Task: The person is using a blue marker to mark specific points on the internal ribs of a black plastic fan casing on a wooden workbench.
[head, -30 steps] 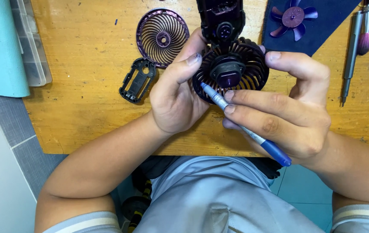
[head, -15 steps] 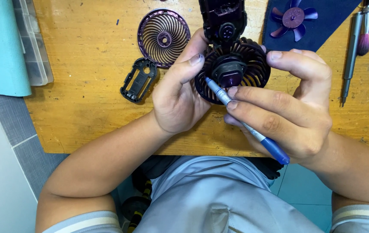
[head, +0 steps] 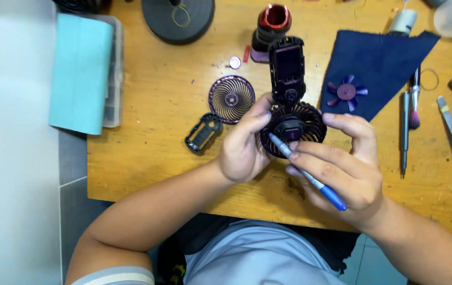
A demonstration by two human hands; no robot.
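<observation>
Purple-black fan housing (head: 293,129) over the wooden bench (head: 152,137) | head view: my left hand (head: 243,148) grips its rim, my right hand (head: 342,171) pinches a blue screwdriver (head: 310,177) at the hub | step: working the hub screw, I judge | next calls for steady tip seating.

Left hand (head: 242,150) cups the left rim of the dark purple handheld fan body with round slatted rear cage (head: 293,124), thumb up on the edge. Right hand (head: 342,169) has fingers on the cage's right rim, grip closed on a blue-handled slim screwdriver (head: 310,177), tip at the black motor hub. Fan handle points away over the wooden bench (head: 157,132). Left of the fan: purple round spiral front grille (head: 231,98) and black rectangular plastic frame (head: 203,133), both flat on the bench. Purple fan blade (head: 346,91) lies on the dark blue cloth (head: 374,58).
</observation>
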